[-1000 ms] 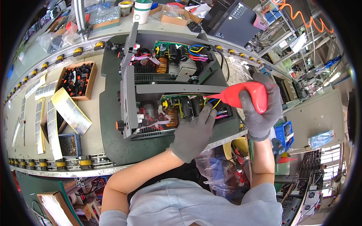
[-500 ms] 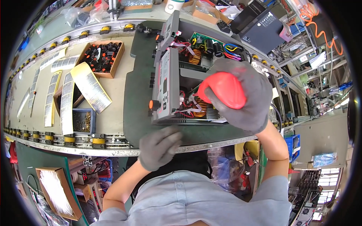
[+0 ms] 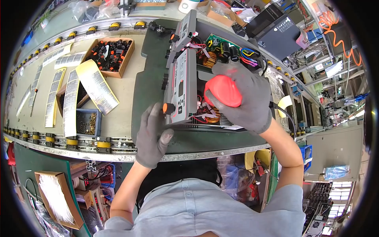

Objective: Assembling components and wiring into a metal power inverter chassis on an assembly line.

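Note:
My gloved right hand [image 3: 252,98] is wrapped round a smooth, rounded red plastic tool [image 3: 225,91], whose exact kind I cannot make out. It is above the open housing of an electronic unit and hides part of the inside. Below show a copper coil [image 3: 213,114], wires and metal fins. The unit's grey front panel [image 3: 181,89] stands upright at its left side. My left hand [image 3: 152,136], also in a grey glove, is open, thumb apart, its fingertips beside the orange-capped knob [image 3: 169,108] at the panel's near end. Whether they touch the knob I cannot tell.
A second open unit with a green circuit board [image 3: 221,43] stands just behind. Both rest on a dark green board [image 3: 148,87] over the roller line. To the left are a box of black and orange knobs [image 3: 108,55], label sheets [image 3: 96,87] and a blue tray of screws [image 3: 87,122].
My left hand has moved up and spread its fingers near the front knob. My right hand has shifted left with the red tool. The unit sits slightly farther right and turned in the picture.

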`<state>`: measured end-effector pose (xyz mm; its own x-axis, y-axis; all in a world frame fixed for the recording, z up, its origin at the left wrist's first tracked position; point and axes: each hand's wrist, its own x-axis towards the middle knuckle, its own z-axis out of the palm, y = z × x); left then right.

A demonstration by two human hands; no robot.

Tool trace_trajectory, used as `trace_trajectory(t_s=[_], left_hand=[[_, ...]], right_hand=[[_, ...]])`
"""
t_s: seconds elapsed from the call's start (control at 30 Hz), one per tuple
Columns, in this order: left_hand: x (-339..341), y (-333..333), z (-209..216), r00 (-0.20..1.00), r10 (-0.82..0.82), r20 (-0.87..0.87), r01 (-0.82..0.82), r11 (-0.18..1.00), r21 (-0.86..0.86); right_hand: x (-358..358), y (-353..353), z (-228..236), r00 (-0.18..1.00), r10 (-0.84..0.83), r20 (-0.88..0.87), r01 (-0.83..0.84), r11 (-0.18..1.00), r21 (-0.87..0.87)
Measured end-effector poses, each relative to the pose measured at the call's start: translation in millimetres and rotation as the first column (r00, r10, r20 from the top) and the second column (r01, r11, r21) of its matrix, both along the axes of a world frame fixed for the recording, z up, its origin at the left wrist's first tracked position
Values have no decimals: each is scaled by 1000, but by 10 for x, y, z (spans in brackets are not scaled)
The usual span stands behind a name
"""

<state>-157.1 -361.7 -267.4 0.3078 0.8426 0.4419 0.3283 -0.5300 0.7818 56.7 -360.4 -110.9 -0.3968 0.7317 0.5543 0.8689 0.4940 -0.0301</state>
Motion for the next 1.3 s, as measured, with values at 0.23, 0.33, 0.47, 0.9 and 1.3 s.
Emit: trace_trajectory(t_s=[0.23, 0.33, 0.47, 0.9, 1.3], left_hand=[[99, 88, 11, 996, -59, 73, 64, 996, -61], [184, 134, 31, 981, -74, 180, 89, 993, -72], [260, 222, 106, 953, 14, 301, 57, 972, -228], [432, 136, 390, 941, 49, 334, 42, 965, -260], [505, 125, 382, 943, 71, 326, 25, 960, -279]], right_hand=[[32, -35, -18, 1000, -24, -4, 24, 999, -32], [74, -49, -5, 999, -47, 20, 48, 999, -15], [109, -227, 254, 1000, -19, -18, 19, 1000, 11], [470, -1112, -503, 838, -216, -501, 327, 934, 144], [399, -853, -657, 928, -307, -211, 341, 929, 146]])
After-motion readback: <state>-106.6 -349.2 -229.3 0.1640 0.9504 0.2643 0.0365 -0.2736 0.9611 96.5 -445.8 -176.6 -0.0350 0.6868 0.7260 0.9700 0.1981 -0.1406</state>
